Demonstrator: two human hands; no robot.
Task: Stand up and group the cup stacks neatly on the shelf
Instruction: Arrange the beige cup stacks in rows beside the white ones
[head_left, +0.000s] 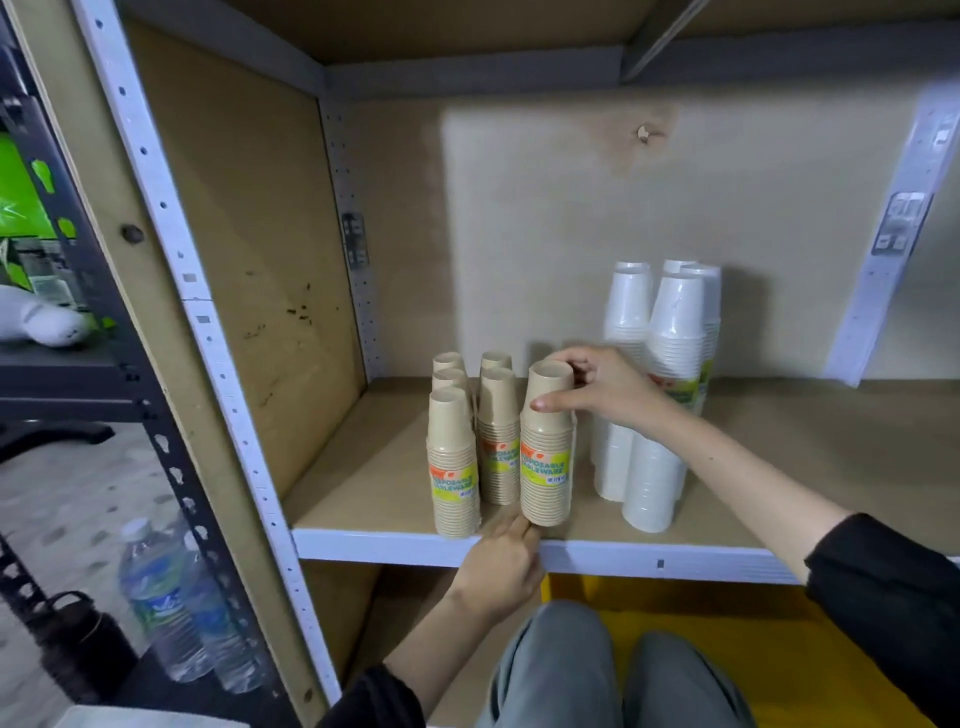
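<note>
We have the front tan stack (546, 447) between both hands so it can be set upright beside its fellows. Our right hand (602, 387) curls over the top cup, thumb in front and fingers wrapped behind, clamped on the narrow end to steer it. Our left hand (506, 564) props the base at the near edge of the shelf (649, 558); its fingers lie together under the stack's bottom, though we cannot quite tell whether they pinch it or only steady it.

The other tan stacks (478, 431) stand in close rows to the left, so this one seems meant to finish the group. The white stacks (660, 395) stand upright to the right, kept as their own cluster.
</note>
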